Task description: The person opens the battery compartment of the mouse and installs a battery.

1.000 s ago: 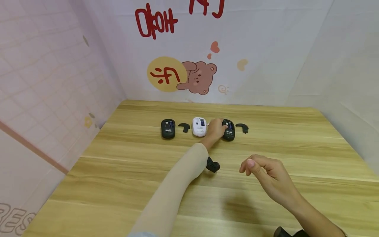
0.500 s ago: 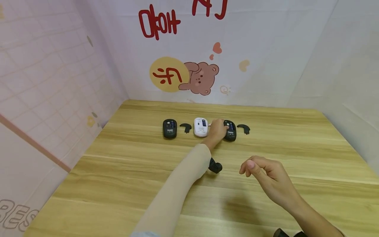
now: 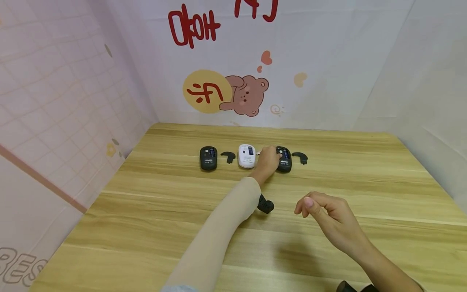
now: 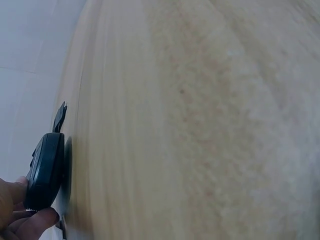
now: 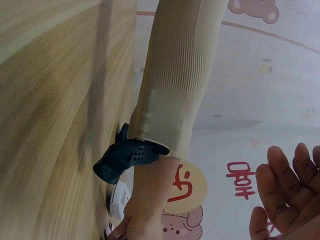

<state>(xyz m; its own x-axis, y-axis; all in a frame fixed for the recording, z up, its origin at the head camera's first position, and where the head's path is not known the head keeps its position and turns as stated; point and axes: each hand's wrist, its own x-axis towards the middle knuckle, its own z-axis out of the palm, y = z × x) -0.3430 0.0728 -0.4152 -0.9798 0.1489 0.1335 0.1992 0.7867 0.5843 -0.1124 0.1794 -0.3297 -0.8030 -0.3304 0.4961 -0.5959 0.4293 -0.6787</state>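
My left hand (image 3: 267,161) reaches to the back of the table and grips the left side of a black computer mouse (image 3: 285,160), turned underside up with its battery bay exposed. In the left wrist view, fingers and thumb hold the end of this black mouse (image 4: 45,170); a dark shadow lies beneath it. A black hook-shaped battery cover (image 3: 301,157) lies just right of it. To the left of the hand is a white mouse (image 3: 247,156), also bottom up. My right hand (image 3: 333,215) hovers above the table nearer me, fingers loosely bent, holding nothing.
Farther left lie another upturned black mouse (image 3: 208,158) and a second black cover (image 3: 228,157). A small piece beside the white mouse is mostly hidden by my left hand. A black wrist camera (image 3: 265,205) sits under my left sleeve. Printed cloth (image 3: 328,93) walls the table.
My left hand stays at the black mouse, which has turned slightly and sits a touch higher in view. The right hand keeps its place. The head view has shifted slightly.
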